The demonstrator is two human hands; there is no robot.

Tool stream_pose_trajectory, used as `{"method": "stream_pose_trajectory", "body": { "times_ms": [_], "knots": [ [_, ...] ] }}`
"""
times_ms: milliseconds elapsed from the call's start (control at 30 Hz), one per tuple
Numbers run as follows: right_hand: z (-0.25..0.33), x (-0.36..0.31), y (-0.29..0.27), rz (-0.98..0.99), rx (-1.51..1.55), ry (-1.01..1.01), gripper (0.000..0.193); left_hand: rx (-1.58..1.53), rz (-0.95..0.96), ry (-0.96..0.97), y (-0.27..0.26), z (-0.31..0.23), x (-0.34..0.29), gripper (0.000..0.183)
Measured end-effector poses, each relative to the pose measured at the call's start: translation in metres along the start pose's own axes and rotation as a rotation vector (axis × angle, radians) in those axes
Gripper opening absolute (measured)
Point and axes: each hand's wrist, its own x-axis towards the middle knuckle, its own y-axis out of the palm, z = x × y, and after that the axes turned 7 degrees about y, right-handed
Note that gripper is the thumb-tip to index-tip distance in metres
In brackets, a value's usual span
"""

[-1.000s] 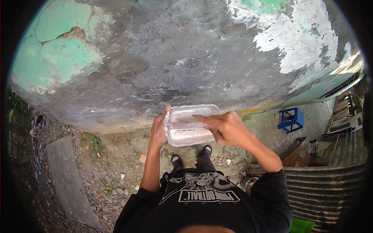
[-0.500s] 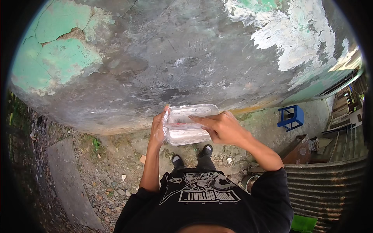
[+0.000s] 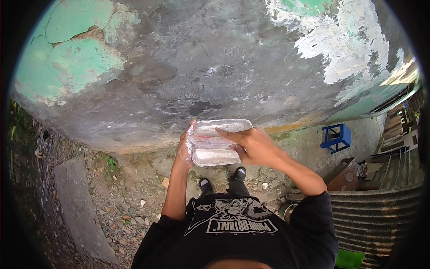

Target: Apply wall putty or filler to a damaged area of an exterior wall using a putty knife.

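A clear rectangular plastic container [image 3: 245, 123] is held up in front of my body, with white paste [image 3: 214, 157] inside it. My left hand [image 3: 185, 145] grips its left end, fingers and palm smeared with white. Across the middle of the container lies a thin clear plastic piece [image 3: 208, 141] with reddish marks. My right hand [image 3: 257, 147] is closed on this piece from the right, index finger stretched along its far side and thumb on the near side. Its lower edge meets the paste area; the exact contact cannot be made out.
A worn wall [image 3: 170, 67] with peeling green paint and white patches rises close ahead. On the right stand a blue plastic stool [image 3: 337, 137] and rusty corrugated sheeting [image 3: 376, 215]. Stony ground [image 3: 134, 201] and a flat grey slab [image 3: 83, 206] lie to the left.
My right hand has shifted slightly left with the clear plastic piece, which now lies flatter across the container. My left hand keeps its grip.
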Motion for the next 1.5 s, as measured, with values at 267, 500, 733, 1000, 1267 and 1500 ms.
{"method": "stream_pose_trajectory", "body": {
  "times_ms": [267, 500, 733, 1000, 1267, 1500],
  "knots": [
    [0.003, 0.007, -0.005, -0.056, -0.041, 0.115, 0.064, 0.135, 0.081, 0.108, -0.018, 0.009, 0.005, 0.051],
    [-0.001, 0.003, 0.003, -0.021, -0.048, 0.106, 0.067, 0.163, -0.014, 0.022, -0.013, 0.01, -0.001, 0.06],
    [-0.009, -0.005, 0.003, -0.005, -0.003, 0.148, 0.062, 0.138, 0.031, 0.067, -0.017, 0.012, -0.006, 0.062],
    [-0.007, -0.004, -0.011, 0.005, 0.101, 0.29, 0.055, 0.063, 0.047, 0.116, -0.017, 0.02, -0.005, 0.057],
    [-0.009, -0.006, -0.005, 0.02, 0.142, 0.3, 0.053, -0.138, 0.036, 0.038, -0.004, 0.031, 0.004, 0.062],
    [-0.014, -0.006, -0.011, -0.042, 0.203, 0.35, 0.058, -0.018, -0.045, 0.022, -0.001, 0.029, 0.003, 0.061]
  ]
}}
